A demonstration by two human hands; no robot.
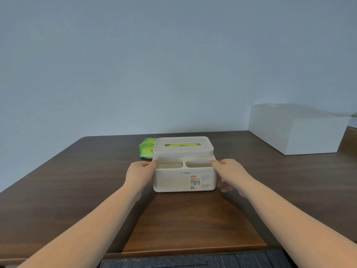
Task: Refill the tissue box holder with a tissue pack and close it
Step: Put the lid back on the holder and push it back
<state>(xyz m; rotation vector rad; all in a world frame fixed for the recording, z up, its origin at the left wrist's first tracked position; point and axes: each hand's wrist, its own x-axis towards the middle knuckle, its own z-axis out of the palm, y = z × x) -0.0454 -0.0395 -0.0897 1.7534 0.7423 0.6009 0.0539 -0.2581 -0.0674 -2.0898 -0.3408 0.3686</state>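
A white tissue box holder point(173, 180) stands in the middle of a dark wooden table. Its front part has two open compartments, and a label is stuck on the front wall. The white lid point(183, 149) sits on the rear part, and green shows through its slot. A green tissue pack point(146, 149) lies behind the holder at its left, partly hidden by it. My left hand point(140, 173) grips the holder's left side, thumb on the rim. My right hand point(229, 172) grips the right side the same way.
A large white box point(295, 128) stands at the table's point(77, 180) back right corner. A plain grey wall rises behind the table. The near table edge runs across the bottom, with dark floor below it.
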